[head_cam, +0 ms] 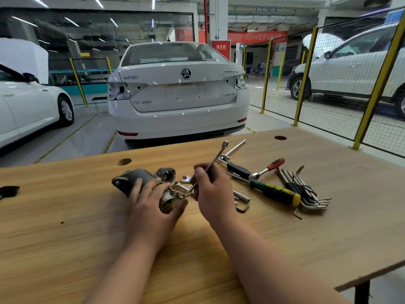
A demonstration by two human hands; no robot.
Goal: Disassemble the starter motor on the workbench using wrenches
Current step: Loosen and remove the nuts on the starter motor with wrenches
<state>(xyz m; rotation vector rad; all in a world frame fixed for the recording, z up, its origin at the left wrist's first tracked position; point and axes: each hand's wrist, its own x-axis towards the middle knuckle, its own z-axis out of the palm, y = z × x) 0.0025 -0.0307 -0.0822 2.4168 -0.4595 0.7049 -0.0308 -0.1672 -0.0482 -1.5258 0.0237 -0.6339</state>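
Head view: the grey cast-metal starter motor is gripped by the left hand; the slim chrome combination wrench, pinched by the right hand, should be seated squarely before turning.

Wooden workbench: starter motor at centre. To its right, close together: red-handled ratchet, green-yellow screwdriver, hex key set. Black object at left edge.

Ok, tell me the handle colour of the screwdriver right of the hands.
The plastic screwdriver handle is dark green with yellow patches and yellow butt; head view.
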